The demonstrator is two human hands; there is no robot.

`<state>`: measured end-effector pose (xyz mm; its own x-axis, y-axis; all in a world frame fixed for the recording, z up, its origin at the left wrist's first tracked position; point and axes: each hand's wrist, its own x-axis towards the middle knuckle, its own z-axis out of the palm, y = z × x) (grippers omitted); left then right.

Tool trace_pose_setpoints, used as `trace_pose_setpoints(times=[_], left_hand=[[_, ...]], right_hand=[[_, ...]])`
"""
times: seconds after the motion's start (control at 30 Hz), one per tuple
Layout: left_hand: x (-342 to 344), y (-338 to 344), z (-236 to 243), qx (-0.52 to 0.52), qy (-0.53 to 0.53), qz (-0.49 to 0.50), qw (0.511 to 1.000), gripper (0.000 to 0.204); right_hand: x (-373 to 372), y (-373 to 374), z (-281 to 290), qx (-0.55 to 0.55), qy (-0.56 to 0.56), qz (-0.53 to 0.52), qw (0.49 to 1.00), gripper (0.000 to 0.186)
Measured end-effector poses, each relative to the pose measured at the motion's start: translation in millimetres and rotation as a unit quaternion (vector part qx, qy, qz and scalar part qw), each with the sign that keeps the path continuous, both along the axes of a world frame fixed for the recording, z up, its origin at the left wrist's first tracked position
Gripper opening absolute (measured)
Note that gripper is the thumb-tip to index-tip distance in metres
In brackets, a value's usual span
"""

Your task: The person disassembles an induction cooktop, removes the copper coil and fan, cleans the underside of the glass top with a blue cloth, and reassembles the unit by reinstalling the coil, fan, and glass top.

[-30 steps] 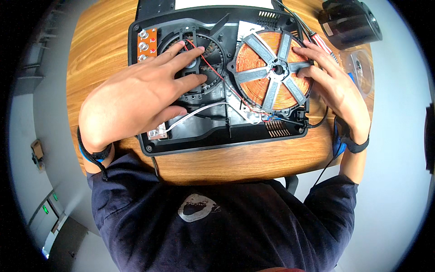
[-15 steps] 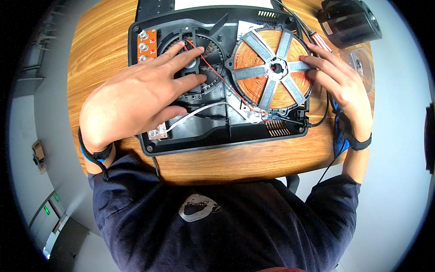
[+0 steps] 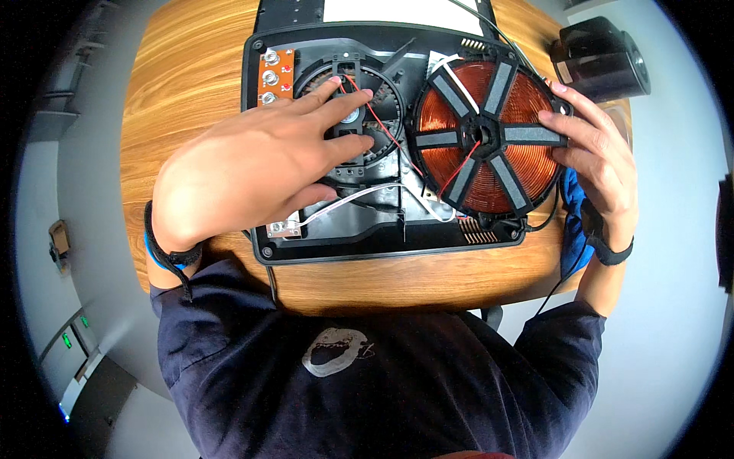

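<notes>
Copper coil [image 3: 514, 157]: one round disc of tightly wound, glossy wire, over right half of black plastic casing [image 3: 352, 249], overhanging its right edge; six flat grey bars [image 3: 531, 134] radiate across it. Right hand [image 3: 602, 153]: fingers curled, gripping coil's right rim. Left hand [image 3: 252, 157]: fingers open, spread, tips on round fan frame [image 3: 386, 111] in casing's left half. One orange circuit board [image 3: 278, 67], casing's far-left corner; three silver knobs [image 3: 270, 78] showing. Wood-grained desk [image 3: 202, 84] beneath; one dark, glossy cylinder [image 3: 600, 61], desk's far-right corner.
</notes>
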<state>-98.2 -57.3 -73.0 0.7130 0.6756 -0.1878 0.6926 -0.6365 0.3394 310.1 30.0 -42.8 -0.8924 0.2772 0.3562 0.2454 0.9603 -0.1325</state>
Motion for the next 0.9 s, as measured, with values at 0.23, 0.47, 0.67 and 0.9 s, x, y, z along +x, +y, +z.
trace_pose_setpoints(times=[0.23,0.47,0.67,0.9], left_hand=[[-6,-1,-7,0.028,-0.005,-0.025,0.999,0.068],[-6,0,-7,0.025,-0.004,-0.022,0.999,0.068],[-4,-1,-5,0.013,0.008,-0.017,1.000,0.068],[-2,-2,-4,0.028,0.010,-0.019,0.999,0.067]], right_hand=[[5,-7,-4,0.076,-0.092,-0.071,0.990,0.020],[32,-3,-36,0.189,-0.120,-0.052,0.973,0.018],[34,-14,-27,0.155,-0.115,-0.091,0.977,0.016],[28,-36,20,0.113,-0.065,-0.122,0.984,0.021]])
